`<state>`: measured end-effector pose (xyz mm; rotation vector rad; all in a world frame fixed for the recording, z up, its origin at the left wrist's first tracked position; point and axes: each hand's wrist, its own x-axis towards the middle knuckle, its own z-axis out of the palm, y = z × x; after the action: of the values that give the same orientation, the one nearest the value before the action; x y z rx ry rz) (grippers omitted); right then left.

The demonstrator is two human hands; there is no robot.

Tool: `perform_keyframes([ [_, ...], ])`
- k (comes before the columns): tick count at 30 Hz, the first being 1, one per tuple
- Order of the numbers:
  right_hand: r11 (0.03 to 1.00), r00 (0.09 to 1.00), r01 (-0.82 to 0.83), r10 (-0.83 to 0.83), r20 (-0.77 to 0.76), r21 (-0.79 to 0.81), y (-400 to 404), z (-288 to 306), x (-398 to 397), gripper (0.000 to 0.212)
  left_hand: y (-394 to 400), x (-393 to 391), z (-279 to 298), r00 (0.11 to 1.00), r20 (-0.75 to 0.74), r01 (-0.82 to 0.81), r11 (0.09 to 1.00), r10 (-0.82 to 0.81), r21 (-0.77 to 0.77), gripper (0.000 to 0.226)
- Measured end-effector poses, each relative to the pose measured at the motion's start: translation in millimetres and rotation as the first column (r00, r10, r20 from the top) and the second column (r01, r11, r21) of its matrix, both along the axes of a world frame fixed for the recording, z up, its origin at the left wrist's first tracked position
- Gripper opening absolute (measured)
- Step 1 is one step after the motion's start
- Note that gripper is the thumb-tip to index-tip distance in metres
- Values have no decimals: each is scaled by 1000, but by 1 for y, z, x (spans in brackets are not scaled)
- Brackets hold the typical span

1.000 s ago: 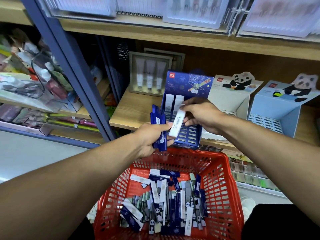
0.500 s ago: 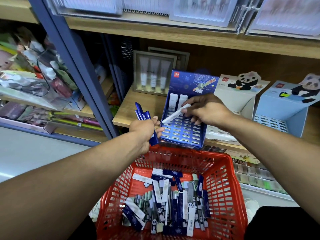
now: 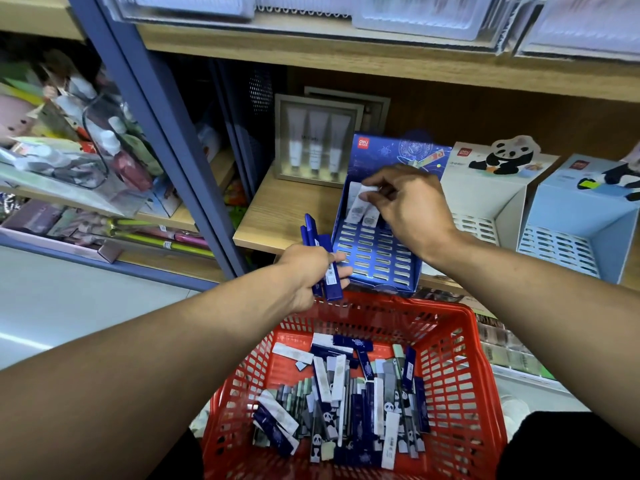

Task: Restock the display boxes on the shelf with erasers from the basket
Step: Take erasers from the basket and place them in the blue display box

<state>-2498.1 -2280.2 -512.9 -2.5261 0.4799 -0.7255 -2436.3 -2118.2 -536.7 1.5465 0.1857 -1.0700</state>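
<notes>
A: Left bay, item one?
B: Pouches point(image 3: 52, 157), clear soft plastic, heaped on a wooden side shelf. Next, a blue metal post point(image 3: 156, 133), straight and matte.

A: Left hand?
B: The left hand point(image 3: 308, 271) is clenched round a fan of blue erasers point(image 3: 320, 258): slim flat sticks in glossy sleeves, held just above the basket rim, beside the blue box.

A: Basket?
B: The basket point(image 3: 460, 375) is red plastic lattice, rectangular. Loose erasers point(image 3: 346, 400) lie piled inside: blue, white, grey-green, some panda-printed.

A: The shelf?
B: The shelf point(image 3: 287, 209) is pale wood grain with a square edge. At its back stands a framed tube set point(image 3: 315, 140). Then the blue box point(image 3: 377, 251), printed card with a slotted floor, mostly unfilled.

A: Right hand?
B: The right hand point(image 3: 408, 206) pinches a white eraser point(image 3: 363, 199) at the box's back row, against the white ones standing there.

A: Further right?
B: A white box point(image 3: 485, 188) and a pale blue box point(image 3: 575, 220), both panda-topped card with slotted floors. Above, a wooden shelf with clear plastic trays point(image 3: 415, 12).
</notes>
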Motion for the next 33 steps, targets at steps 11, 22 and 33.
perform_keyframes([
  [11, 1000, 994, -14, 16, -111, 17, 6, -1, 2, 16, 0, 1, -2, 1000, -24, 5, 1000, -5, -6, 14],
  [22, 953, 900, -37, -99, -425, -301, -5, -3, 9, 41, 2, 0, -5, 1000, 3, 31, 1000, -31, 2, 13],
  [33, 915, 882, -40, 221, -416, 402, 11, 8, -7, 22, 2, -9, 13, 996, 41, 85, 967, -77, -238, 25],
])
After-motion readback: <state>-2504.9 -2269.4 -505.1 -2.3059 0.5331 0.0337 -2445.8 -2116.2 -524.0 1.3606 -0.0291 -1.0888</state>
